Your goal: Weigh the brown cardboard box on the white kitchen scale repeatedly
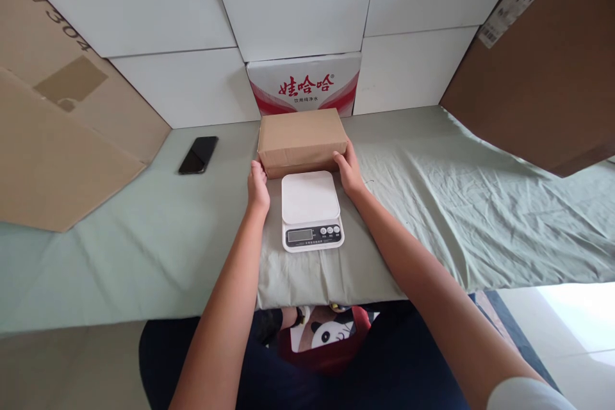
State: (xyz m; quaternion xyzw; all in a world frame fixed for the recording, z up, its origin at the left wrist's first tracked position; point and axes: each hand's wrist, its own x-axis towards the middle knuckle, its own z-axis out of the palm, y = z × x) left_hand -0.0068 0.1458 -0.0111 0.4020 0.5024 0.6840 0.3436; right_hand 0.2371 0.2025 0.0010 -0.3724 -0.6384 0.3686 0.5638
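A brown cardboard box (302, 139) lies on the green cloth-covered table (432, 205), just behind a white kitchen scale (311, 208). My left hand (258, 186) presses against the box's near left corner. My right hand (348, 168) holds its near right corner. Both hands flank the scale, whose platform carries nothing and whose display looks blank.
A black phone (198, 154) lies on the cloth to the left. Large cardboard sheets lean at the far left (62, 134) and far right (542, 70). A white-and-red printed carton (305, 85) stands behind the box against white wall panels.
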